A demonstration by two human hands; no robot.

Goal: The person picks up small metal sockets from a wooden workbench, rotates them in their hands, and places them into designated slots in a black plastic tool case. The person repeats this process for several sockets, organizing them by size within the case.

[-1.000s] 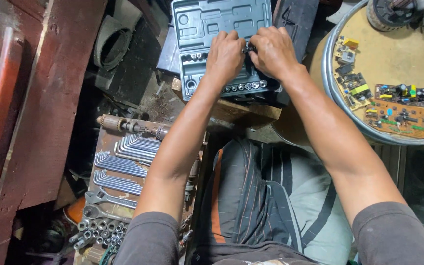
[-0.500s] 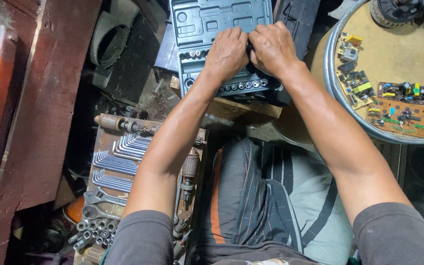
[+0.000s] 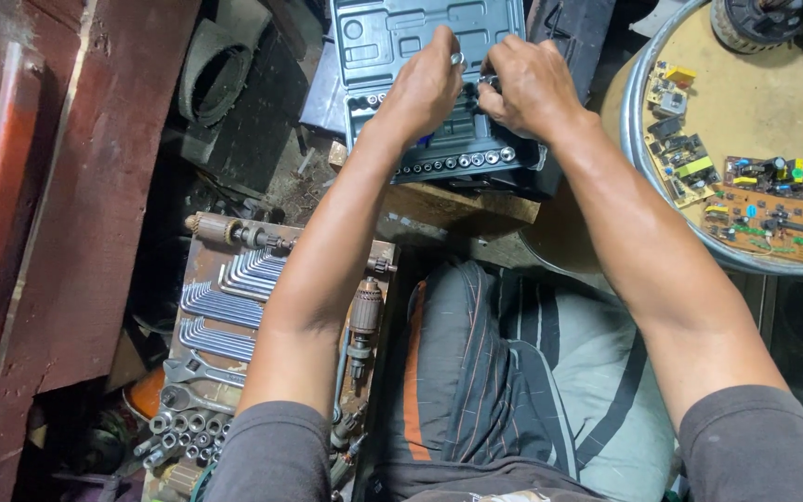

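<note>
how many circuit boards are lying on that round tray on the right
3 that I can make out on the round tray: a small board near its top left, another below it, and a larger brown board lower right. More may lie past the frame edge.

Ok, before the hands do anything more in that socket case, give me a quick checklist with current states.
1. Socket case lid open, tray reachable: ok.
2. Left hand over the tray, a small metal piece at its fingertips: ok; whether it is gripped, cannot tell.
3. Right hand beside it on the tray, what its fingers pinch: cannot tell.
4. Front row of sockets seated in their slots: ok.
5. Case resting flat on the wooden board: cannot tell, its near edge overhangs slightly.
6. Round tray with circuit boards apart from the right forearm: ok.
</note>
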